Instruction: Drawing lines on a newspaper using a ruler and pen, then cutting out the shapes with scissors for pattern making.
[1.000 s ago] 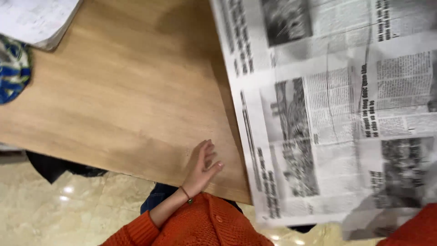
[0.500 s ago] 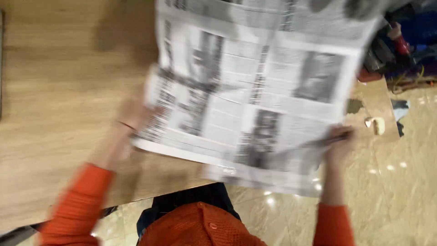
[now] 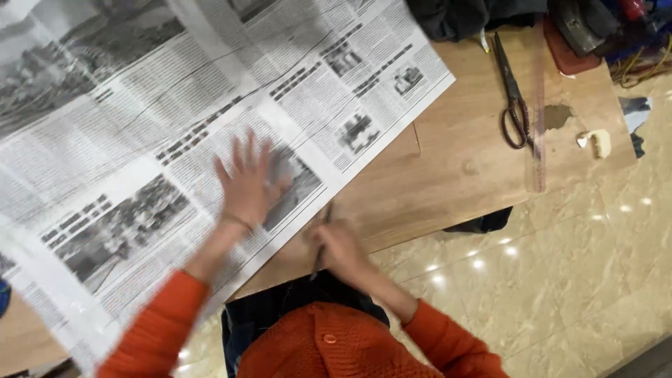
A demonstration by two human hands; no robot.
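Newspaper (image 3: 175, 133) spread on worktop (image 3: 462, 161); left hand (image 3: 248, 183) flat, fingers splayed, pressing it. Right hand (image 3: 336, 246) clenched around pencil (image 3: 323, 236).

a newspaper (image 3: 175, 119) lies spread over the left and upper left of the frame, on the table (image 3: 462, 161), with its lower left corner hanging past the table's near edge. my left hand (image 3: 246, 183) lies flat on it, near the middle of the frame. just right of that and lower, at the table's near edge, my right hand (image 3: 339, 246) holds a pencil (image 3: 323, 238), off the paper's edge. in the upper right, on the table, scissors (image 3: 513, 94) lie just left of a ruler (image 3: 539, 105) that runs alongside them. right of the ruler, near the table's right edge, sits a small lump (image 3: 598, 142).
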